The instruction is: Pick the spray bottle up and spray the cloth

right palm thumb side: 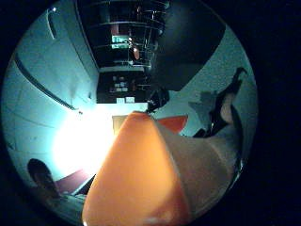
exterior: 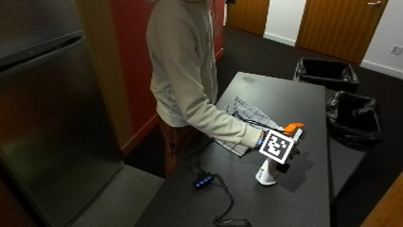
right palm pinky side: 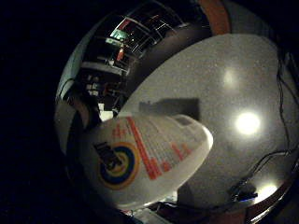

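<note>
Gloved right hand (exterior: 281, 142) gripping spray bottle (exterior: 269, 171) upright on table (exterior: 302, 198), checked cloth (exterior: 242, 118) beside.

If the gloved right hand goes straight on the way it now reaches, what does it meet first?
The spray bottle, already at the right hand. Beyond it, probably only bare table; depth is unclear.

Steel fridge (exterior: 50, 104), two black-lined bins (exterior: 327, 73), wooden doors (exterior: 340, 23), blue power strip (exterior: 205, 180)
</note>
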`<state>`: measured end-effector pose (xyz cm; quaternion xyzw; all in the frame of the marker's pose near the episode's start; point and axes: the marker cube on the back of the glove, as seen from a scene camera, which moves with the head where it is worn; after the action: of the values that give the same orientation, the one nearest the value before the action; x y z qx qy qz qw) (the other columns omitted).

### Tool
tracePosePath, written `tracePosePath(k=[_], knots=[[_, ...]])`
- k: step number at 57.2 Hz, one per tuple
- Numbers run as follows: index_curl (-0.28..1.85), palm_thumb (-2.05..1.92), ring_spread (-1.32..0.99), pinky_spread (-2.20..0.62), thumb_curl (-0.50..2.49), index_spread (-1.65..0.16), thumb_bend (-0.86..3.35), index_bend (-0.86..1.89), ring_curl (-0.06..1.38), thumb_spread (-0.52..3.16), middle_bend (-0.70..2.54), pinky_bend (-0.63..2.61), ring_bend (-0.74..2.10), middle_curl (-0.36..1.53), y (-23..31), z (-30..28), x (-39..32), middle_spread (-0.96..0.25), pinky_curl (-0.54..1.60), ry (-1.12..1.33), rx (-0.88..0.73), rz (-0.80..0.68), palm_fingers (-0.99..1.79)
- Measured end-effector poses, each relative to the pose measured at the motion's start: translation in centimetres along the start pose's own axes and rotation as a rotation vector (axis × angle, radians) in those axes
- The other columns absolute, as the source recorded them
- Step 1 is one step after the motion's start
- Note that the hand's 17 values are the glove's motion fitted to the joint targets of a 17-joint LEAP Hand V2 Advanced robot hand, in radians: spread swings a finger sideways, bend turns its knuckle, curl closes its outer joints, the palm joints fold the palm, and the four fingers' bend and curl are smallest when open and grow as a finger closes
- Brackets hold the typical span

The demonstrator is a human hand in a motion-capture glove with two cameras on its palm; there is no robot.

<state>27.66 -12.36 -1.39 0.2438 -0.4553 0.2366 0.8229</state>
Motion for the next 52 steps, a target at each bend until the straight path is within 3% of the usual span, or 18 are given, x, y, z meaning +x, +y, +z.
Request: tracePosePath(k=[2, 6, 11, 27, 34, 38, 43, 46, 52], knots=[[0.46, 0.98, -0.19, -0.16, 0.61, -0.2, -0.02, 0.39, 0.41, 0.38, 0.56, 0.19, 0.57, 0.48, -0.7, 0.1, -1.1, -0.12, 0.32, 0.026, 0.014, -0.013, 1.4], [0.48, 0.98, -0.18, -0.18, 0.63, -0.18, -0.03, 0.43, 0.43, 0.29, 0.56, 0.21, 0.62, 0.49, -2.0, 0.6, -0.9, -0.12, 0.33, 0.311, 0.056, -0.043, 1.42], [0.5, 0.97, -0.17, -0.19, 0.65, -0.17, -0.03, 0.45, 0.44, 0.22, 0.59, 0.24, 0.63, 0.5, -1.3, 1.6, -4.0, -0.12, 0.34, 0.457, -0.011, -0.089, 1.41], [0.53, 0.96, -0.16, -0.21, 0.7, -0.16, -0.03, 0.49, 0.46, 0.1, 0.62, 0.28, 0.65, 0.52, 6.0, 4.5, -11.9, -0.12, 0.37, 0.986, -0.319, -0.216, 1.39], [0.54, 0.95, -0.16, -0.21, 0.71, -0.15, -0.03, 0.49, 0.46, 0.08, 0.63, 0.29, 0.65, 0.52, 9.3, 6.3, -13.8, -0.12, 0.37, 1.172, -0.384, -0.243, 1.39], [0.54, 0.95, -0.16, -0.21, 0.71, -0.15, -0.03, 0.49, 0.46, 0.07, 0.63, 0.29, 0.66, 0.52, 10.9, 7.5, -14.4, -0.12, 0.37, 1.316, -0.327, -0.154, 1.39], [0.54, 0.95, -0.16, -0.21, 0.72, -0.15, -0.03, 0.5, 0.46, 0.07, 0.63, 0.29, 0.66, 0.52, 13.1, 9.8, -14.4, -0.12, 0.37, 1.335, -0.381, -0.188, 1.39], [0.54, 0.95, -0.17, -0.21, 0.72, -0.15, -0.03, 0.5, 0.46, 0.07, 0.63, 0.29, 0.66, 0.52, 13.5, 10.6, -13.4, -0.12, 0.37, 1.395, -0.352, -0.126, 1.39], [0.55, 0.95, -0.17, -0.21, 0.73, -0.15, -0.03, 0.5, 0.46, 0.06, 0.63, 0.3, 0.66, 0.52, 14.6, 12.2, -11.8, -0.12, 0.37, 1.41, -0.474, -0.223, 1.39]])
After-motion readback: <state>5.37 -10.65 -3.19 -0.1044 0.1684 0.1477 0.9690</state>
